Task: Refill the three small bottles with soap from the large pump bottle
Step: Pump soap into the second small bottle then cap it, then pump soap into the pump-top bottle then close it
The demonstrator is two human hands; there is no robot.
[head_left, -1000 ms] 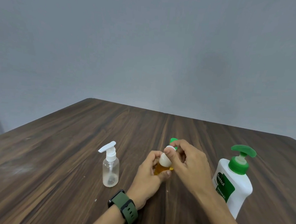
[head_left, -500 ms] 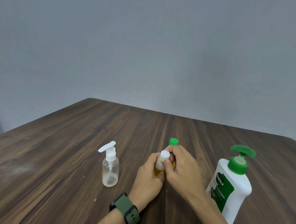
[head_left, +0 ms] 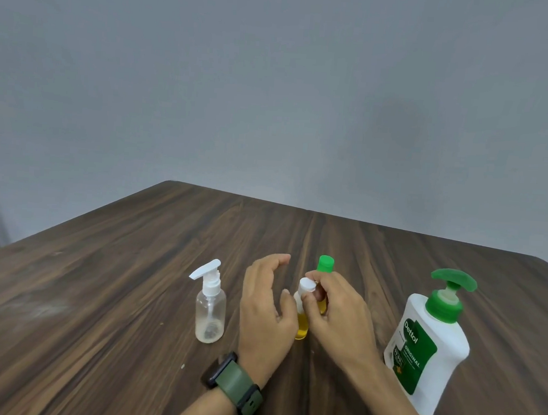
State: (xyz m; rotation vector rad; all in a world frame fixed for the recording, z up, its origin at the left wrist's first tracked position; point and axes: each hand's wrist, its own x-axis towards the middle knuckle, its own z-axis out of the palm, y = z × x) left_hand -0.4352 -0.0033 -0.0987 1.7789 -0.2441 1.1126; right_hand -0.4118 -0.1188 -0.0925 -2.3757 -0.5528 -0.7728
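The white cap (head_left: 306,284) of a small yellow-filled bottle (head_left: 302,327) on the bench (head_left: 101,277) is pinched by the right hand (head_left: 337,310); the left hand (head_left: 265,306) is held open beside it. A green-capped bottle (head_left: 325,263) is seen behind, an empty spray bottle (head_left: 210,303) left, the Dettol pump bottle (head_left: 429,342) right

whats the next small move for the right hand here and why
Probably let go of the white cap and reach for the clear pump bottle. The right hand pinches the cap, which sits on the small bottle of yellow soap, the left hand is open, and the clear bottle looks empty.
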